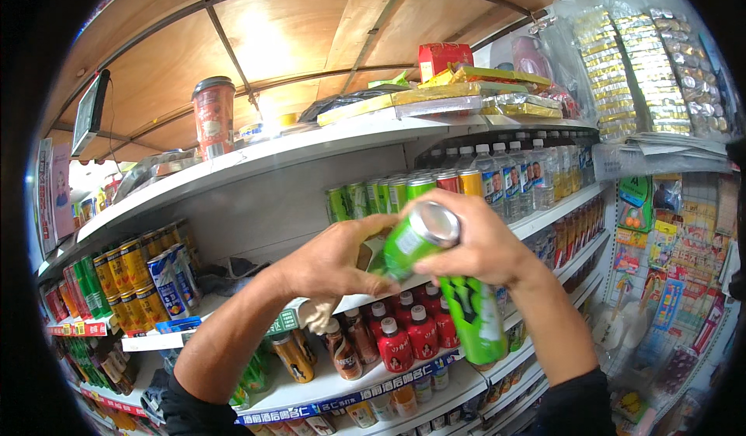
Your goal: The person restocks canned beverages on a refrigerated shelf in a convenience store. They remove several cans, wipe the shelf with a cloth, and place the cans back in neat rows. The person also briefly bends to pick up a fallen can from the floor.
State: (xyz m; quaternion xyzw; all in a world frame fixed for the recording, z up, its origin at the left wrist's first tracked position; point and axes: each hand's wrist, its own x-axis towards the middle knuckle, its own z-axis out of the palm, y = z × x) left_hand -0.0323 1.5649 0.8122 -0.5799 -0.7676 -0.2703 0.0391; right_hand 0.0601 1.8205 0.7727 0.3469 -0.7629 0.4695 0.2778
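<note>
My right hand [475,241] grips a green drink can [411,246], tilted so that its silver end faces up toward me. Below that hand, a second tall green can [475,319] with a black design hangs in front of the shelf edge; the fingers that may hold it are hidden. My left hand [335,258] curves around the first can's far end, thumb and forefinger spread; its contact with the can is unclear. A crumpled beige cloth [317,316] shows just under my left hand, and I cannot tell whether the fingers hold it. More green cans [373,197] stand behind on the shelf.
Clear-bottled drinks [507,173] line the right of this shelf [542,220]. Yellow cans [125,267] are stacked at left, near a dark grey cloth [233,273]. Red bottles [399,343] stand below. Overhead, the top shelf [280,150] bears a red paper cup [214,118] and boxes.
</note>
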